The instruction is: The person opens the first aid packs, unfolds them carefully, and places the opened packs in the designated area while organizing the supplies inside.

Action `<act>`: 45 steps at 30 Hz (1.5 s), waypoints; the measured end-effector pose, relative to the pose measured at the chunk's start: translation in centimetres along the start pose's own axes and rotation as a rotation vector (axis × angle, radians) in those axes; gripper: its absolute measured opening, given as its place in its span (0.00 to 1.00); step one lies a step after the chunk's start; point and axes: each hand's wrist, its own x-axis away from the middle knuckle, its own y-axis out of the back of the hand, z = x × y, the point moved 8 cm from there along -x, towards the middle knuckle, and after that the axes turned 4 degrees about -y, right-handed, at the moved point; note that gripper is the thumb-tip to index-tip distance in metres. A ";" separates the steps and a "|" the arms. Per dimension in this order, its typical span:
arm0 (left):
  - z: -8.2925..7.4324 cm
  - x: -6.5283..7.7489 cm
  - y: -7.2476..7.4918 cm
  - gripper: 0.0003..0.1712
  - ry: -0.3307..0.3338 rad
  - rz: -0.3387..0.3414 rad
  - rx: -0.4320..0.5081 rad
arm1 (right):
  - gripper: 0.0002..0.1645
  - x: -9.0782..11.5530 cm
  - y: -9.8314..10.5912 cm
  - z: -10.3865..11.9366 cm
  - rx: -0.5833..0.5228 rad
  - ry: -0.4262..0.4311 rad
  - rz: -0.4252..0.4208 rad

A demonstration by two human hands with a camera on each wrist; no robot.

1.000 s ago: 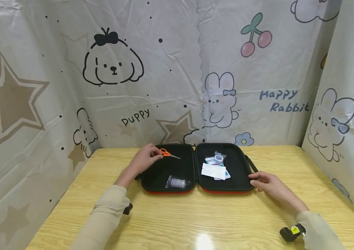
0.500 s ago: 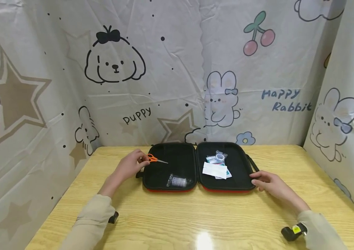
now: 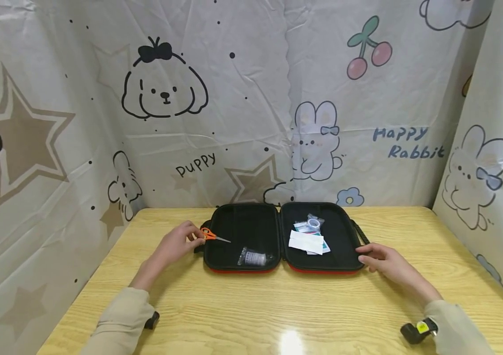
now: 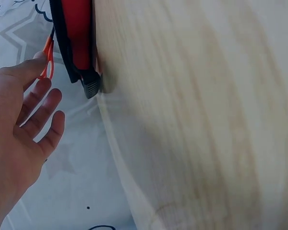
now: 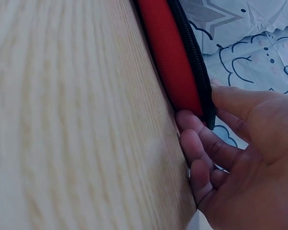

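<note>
My left hand point(image 3: 175, 245) pinches the orange-handled scissors point(image 3: 208, 233) by the handles, over the left edge of an open black zip case point(image 3: 253, 222). In the left wrist view, thumb and forefinger meet on the orange handle point(image 4: 49, 58), while the other fingers are loosely bent. At the case's front right corner, my right hand point(image 3: 386, 264) grips the rim. The right wrist view has the thumb on the zipped edge and fingers curled against the red side point(image 5: 169, 55). A small clear-wrapped roll point(image 3: 252, 257) lies in the case's left half.
White packets point(image 3: 306, 241) and a wrapped roll of tape point(image 3: 313, 224) lie in the case's right half. A black carry handle point(image 3: 360, 232) sticks out at its right side. Behind the wooden table point(image 3: 251, 310) hangs a printed curtain point(image 3: 251, 98).
My left hand has drawn the scissors left and toward me, from over the middle of the case's left half to its left edge. The right hand stays at the corner.
</note>
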 end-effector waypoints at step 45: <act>-6.5 -4.3 -6.2 0.08 -0.037 0.236 0.143 | 0.24 -0.1 0.1 -0.4 0.011 0.012 -0.010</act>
